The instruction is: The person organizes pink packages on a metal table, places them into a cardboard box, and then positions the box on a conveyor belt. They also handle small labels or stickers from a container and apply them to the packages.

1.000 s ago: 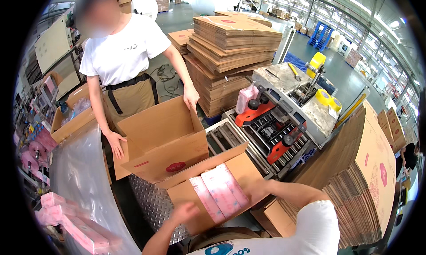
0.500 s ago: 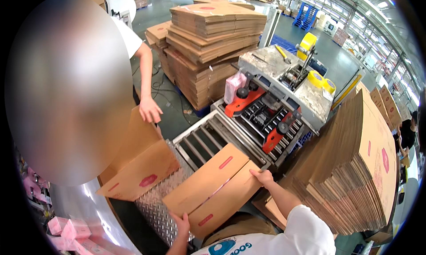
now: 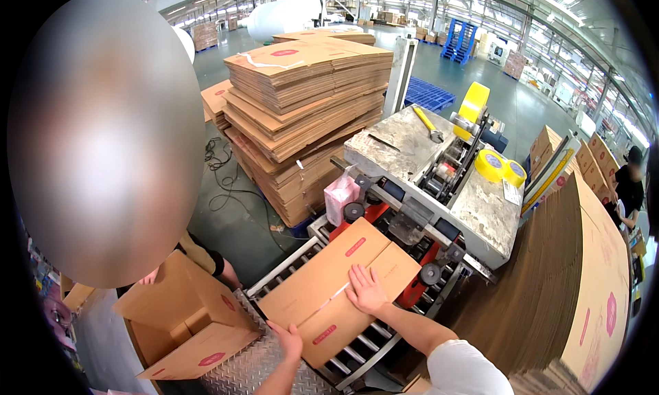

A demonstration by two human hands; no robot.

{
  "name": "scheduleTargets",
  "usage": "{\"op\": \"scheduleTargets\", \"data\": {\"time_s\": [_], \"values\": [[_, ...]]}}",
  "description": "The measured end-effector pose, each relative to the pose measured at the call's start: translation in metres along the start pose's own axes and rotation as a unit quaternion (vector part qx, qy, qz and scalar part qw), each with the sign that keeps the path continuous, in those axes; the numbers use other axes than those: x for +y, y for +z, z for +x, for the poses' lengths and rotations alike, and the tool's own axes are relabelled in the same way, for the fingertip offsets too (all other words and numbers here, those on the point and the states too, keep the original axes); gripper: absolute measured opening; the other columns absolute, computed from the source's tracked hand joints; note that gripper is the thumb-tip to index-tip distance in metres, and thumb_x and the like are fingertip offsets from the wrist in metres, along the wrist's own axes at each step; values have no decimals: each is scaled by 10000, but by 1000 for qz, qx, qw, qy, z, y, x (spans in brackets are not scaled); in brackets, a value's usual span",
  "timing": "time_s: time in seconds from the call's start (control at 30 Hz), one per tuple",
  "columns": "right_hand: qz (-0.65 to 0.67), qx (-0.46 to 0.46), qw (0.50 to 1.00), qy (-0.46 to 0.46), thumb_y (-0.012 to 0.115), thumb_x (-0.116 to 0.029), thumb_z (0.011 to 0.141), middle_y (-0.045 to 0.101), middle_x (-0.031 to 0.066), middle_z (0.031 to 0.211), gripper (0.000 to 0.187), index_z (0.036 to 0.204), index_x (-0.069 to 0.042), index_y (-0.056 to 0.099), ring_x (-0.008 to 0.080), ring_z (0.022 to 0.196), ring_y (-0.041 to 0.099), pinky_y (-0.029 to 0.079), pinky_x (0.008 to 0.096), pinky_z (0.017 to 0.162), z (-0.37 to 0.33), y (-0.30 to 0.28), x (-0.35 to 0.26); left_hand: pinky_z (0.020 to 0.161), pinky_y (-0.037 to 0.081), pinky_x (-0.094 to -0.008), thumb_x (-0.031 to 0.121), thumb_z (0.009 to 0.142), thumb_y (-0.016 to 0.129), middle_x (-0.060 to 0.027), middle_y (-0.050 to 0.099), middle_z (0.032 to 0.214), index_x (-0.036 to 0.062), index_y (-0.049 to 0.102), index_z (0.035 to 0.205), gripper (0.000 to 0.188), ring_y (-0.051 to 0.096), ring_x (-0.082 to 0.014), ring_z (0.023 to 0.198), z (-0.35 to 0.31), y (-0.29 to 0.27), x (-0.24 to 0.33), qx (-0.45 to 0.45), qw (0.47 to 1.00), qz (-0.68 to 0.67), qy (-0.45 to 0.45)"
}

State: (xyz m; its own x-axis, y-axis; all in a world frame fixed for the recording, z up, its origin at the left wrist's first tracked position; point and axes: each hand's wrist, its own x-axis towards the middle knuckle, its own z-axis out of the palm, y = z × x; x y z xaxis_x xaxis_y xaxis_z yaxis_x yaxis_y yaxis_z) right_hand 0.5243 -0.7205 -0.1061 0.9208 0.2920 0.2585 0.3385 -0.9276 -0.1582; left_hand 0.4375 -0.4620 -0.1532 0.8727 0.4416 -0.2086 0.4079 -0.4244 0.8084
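A cardboard box [image 3: 309, 288] with its top flaps folded together lies on the roller conveyor [image 3: 355, 352], its far end at the mouth of a carton sealing machine [image 3: 439, 168]. My right hand [image 3: 367, 290] lies flat on the top near the flap seam, fingers stretched out. My left hand [image 3: 287, 340] rests against the box's near left corner, fingers extended. Red side guides [image 3: 420, 285] with black rollers flank the far end. To the left, an open cardboard box [image 3: 189, 323] stands on the edge of the metal plate, with a co-worker's hand at its far rim.
Flattened cartons [image 3: 309, 86] are stacked high behind the conveyor, and more [image 3: 549, 285] stand at my right. Yellow tape rolls [image 3: 490, 165] and a wrench [image 3: 428, 123] lie on the machine. A pink pack [image 3: 341, 201] sits beside its entry. Cables [image 3: 226, 182] run over the floor.
The box has moved forward onto the rollers, up to the machine. My right hand has gone from its right edge to its top. The co-worker's open box has shifted in view.
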Motion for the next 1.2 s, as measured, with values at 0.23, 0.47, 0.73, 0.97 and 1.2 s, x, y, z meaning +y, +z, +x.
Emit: {"op": "scheduleTargets", "data": {"time_s": [0.23, 0.47, 0.73, 0.97, 1.2], "values": [[42, 31, 998, 30, 476, -345, 867, 375, 168, 1397, 555, 1310, -15, 432, 289, 1326, 307, 169, 453, 1104, 27, 2, 76, 1066, 264, -395, 170, 894, 518, -309, 162, 1424, -54, -18, 1410, 777, 309, -380, 1283, 28, 55, 27, -18, 998, -25, 51], [428, -15, 818, 384, 553, -232, 868, 548, 156, 1210, 490, 1285, 3, 450, 285, 1179, 483, 350, 392, 1004, 8, -78, 14, 640, 468, -292, 454, 931, 424, -61, 610, 1018, 41, 508, 1173, 486, 596, -129, 835, -84, 16, 4, -398, 908, -111, -68], [188, 247, 950, -40, 665, -156, 765, 628, 94, 931, 189, 932, -70, 639, 267, 939, 548, 413, 372, 872, -113, -335, -110, 854, 460, -428, 513, 835, 484, -249, 601, 1073, -14, 568, 1132, 611, 583, -373, 1015, -155, -116, -282, -430, 869, 226, 92], [-223, -66, 921, 312, 632, -244, 777, 583, 78, 1162, 375, 1114, -86, 585, 281, 1161, 464, 321, 467, 994, -244, -471, -74, 824, 465, -454, 440, 844, 503, -245, 611, 1041, -22, 568, 1132, 548, 599, -373, 939, -215, -221, -377, -325, 930, 161, -51], [-221, 88, 952, 193, 554, -178, 816, 550, 82, 1156, 315, 1115, -83, 527, 328, 1041, 533, 423, 465, 888, -299, -444, -70, 777, 480, -429, 409, 824, 515, -230, 626, 985, -14, 602, 1055, 489, 607, -360, 910, -265, -223, -434, -357, 916, 174, 62]]}}
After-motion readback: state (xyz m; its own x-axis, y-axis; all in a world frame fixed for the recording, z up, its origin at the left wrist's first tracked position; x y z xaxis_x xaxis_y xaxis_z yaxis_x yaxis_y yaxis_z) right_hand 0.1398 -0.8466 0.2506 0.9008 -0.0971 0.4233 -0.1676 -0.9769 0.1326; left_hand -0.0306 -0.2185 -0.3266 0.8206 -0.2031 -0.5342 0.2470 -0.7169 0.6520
